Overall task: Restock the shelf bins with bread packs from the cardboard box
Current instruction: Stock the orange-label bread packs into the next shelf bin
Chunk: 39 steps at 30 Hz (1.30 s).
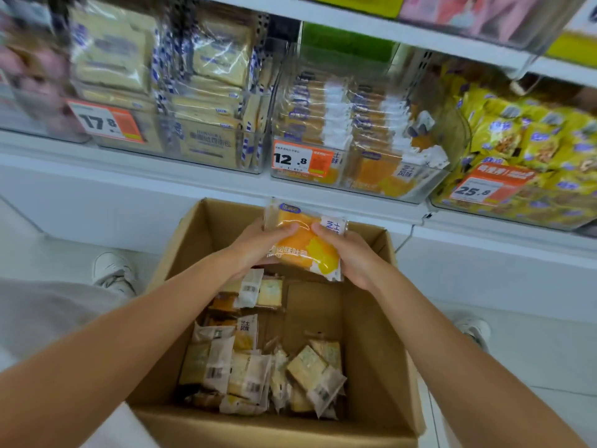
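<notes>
Both hands hold one orange-and-white bread pack (307, 245) above the far end of the open cardboard box (371, 318). My left hand (258, 245) grips its left side with the thumb on top, and my right hand (352, 257) grips its right side. Several more packs (255, 373) lie on the box floor, mostly at the left and near end. Right above, a clear shelf bin (355, 185) with a 12.8 price tag holds rows of the same orange packs.
A clear bin (181, 137) of pale bread packs, tagged 17.8, stands to the left. A bin (517, 176) of yellow packs, tagged 25.8, stands to the right. White shelf edges run above and below. My white shoes (113, 273) flank the box on the floor.
</notes>
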Each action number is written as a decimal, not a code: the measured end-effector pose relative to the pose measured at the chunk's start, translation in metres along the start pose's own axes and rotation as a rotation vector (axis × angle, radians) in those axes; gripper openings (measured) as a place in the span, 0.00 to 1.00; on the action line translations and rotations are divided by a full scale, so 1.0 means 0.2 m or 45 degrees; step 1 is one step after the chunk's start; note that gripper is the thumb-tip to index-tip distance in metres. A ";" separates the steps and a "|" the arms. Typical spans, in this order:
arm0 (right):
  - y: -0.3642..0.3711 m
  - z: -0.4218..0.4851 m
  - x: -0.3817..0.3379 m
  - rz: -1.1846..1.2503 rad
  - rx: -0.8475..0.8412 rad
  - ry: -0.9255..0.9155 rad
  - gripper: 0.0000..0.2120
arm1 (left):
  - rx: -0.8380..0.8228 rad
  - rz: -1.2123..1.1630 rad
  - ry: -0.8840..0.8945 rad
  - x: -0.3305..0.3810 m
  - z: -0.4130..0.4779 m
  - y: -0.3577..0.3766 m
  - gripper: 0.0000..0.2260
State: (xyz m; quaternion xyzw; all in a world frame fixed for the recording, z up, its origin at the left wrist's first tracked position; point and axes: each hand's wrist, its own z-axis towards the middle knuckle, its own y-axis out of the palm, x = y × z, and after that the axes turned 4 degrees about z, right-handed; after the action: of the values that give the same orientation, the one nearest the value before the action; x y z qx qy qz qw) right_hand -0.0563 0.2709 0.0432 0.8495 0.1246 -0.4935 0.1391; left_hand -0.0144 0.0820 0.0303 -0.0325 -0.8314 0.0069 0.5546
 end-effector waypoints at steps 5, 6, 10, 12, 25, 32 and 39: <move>0.03 -0.02 -0.20 0.018 -0.020 -0.126 0.27 | 0.160 -0.031 0.146 0.22 0.03 -0.02 0.15; 0.03 -0.02 -0.25 0.016 -0.015 -0.159 0.24 | 0.141 -0.002 0.185 0.28 0.02 -0.02 0.12; 0.00 0.00 -0.47 0.073 0.030 -0.304 0.21 | 0.229 0.283 0.401 0.52 0.06 -0.10 0.12; -0.03 0.04 -0.60 0.112 0.064 -0.369 0.22 | 0.383 0.315 0.584 0.64 0.13 -0.17 0.19; -0.11 0.78 -1.22 -0.019 0.193 -0.543 0.29 | 0.559 0.720 0.711 0.80 0.71 -0.49 0.21; -0.21 1.21 -1.35 -0.359 0.235 -0.718 0.51 | 0.560 0.655 0.764 0.78 0.71 -0.49 0.21; -0.12 1.28 -1.30 -0.237 0.503 -0.906 0.28 | 0.567 0.656 0.751 0.78 0.70 -0.48 0.20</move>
State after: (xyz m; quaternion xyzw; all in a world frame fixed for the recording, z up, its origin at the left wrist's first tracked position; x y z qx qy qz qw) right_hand -0.3961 0.1827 0.1469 0.6215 0.0480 -0.7811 -0.0376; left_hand -0.2083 -0.0008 0.1240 -0.1187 -0.5808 0.3140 0.7416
